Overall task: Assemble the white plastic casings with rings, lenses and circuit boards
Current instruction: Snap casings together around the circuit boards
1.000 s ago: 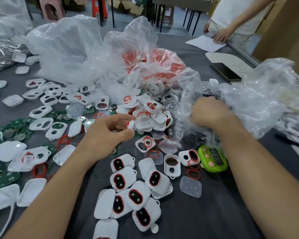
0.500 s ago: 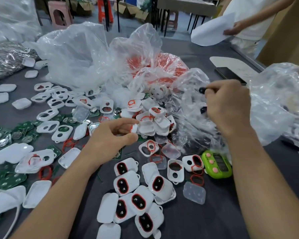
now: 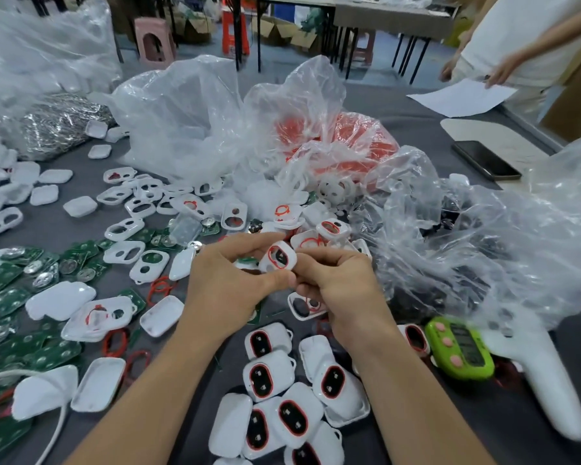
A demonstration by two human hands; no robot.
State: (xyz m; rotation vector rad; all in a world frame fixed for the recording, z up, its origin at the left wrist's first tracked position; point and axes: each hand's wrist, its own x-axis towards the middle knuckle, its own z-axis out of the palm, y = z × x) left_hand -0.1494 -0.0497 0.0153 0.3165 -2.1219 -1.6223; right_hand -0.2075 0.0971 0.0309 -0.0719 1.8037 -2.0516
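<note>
My left hand (image 3: 228, 283) grips a white plastic casing (image 3: 278, 257) with a red ring round its oval opening, at the centre of the view. My right hand (image 3: 339, 283) meets it from the right, its fingers pinched at the casing's right edge; whatever small part they hold is hidden. Several finished casings with dark lenses (image 3: 282, 397) lie in a cluster near the front edge. Empty white casings (image 3: 125, 228) and back covers (image 3: 96, 384) are scattered to the left. Green circuit boards (image 3: 10, 286) lie at far left, with loose red rings (image 3: 116, 340) among them.
Crumpled clear plastic bags (image 3: 188, 115) fill the back and right, one over red rings (image 3: 359, 135), another (image 3: 483, 229) with dark parts. A green counter (image 3: 460, 350) and white handle (image 3: 547, 374) lie right. A phone (image 3: 485, 159), paper (image 3: 463, 95) and another person's hand (image 3: 503, 70) are far right.
My right hand has left the clear bag on the right and come to the casing in my left hand. The left hand has lifted the casing slightly toward the centre.
</note>
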